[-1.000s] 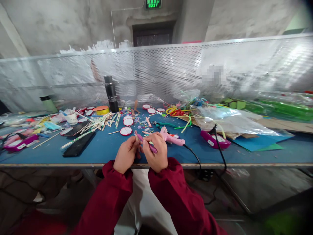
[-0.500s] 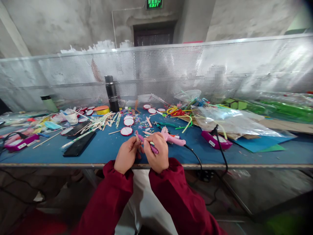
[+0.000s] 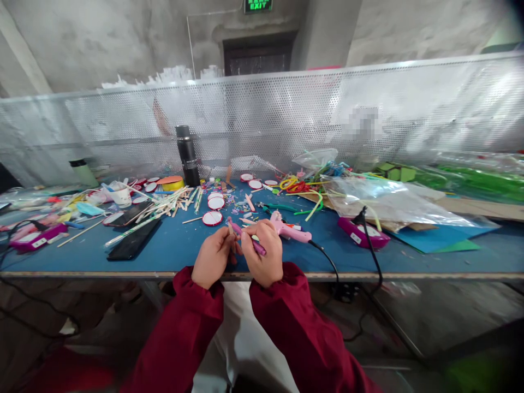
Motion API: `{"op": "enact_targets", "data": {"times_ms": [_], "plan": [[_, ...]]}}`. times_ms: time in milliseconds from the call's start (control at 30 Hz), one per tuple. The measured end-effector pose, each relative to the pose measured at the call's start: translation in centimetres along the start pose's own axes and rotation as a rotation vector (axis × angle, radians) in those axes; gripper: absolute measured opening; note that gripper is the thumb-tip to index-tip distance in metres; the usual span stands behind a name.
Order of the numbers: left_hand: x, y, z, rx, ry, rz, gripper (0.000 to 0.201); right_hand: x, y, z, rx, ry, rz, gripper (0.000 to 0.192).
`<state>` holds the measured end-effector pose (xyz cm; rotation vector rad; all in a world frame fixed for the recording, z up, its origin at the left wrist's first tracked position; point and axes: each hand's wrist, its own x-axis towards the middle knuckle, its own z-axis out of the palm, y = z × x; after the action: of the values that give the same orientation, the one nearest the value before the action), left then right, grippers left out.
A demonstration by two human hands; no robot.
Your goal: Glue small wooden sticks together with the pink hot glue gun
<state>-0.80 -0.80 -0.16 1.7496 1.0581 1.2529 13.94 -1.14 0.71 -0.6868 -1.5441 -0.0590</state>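
Pinches small pale piece (image 3: pixel 230 230) in closed left-hand grip (image 3: pixel 210 258), slim purple pen-like rod (image 3: pixel 259 248) in closed right-hand grip (image 3: pixel 264 254), over near edge of blue surface (image 3: pixel 176 245); rod probably light, stiff, smooth, best held mid-barrel

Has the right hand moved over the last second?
No, not visibly: the right hand, gripping the purple stick, keeps its place against the standing black bottle. Only the whole view has shifted slightly.
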Motion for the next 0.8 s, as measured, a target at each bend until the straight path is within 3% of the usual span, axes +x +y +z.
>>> {"op": "enact_targets", "data": {"times_ms": [800], "plan": [[0.09, -0.13, 0.06, -0.034, 0.008, -0.003, 0.031, -0.07, 0.19, 0.05, -0.002, 0.042, -0.005, 0.020]]}}
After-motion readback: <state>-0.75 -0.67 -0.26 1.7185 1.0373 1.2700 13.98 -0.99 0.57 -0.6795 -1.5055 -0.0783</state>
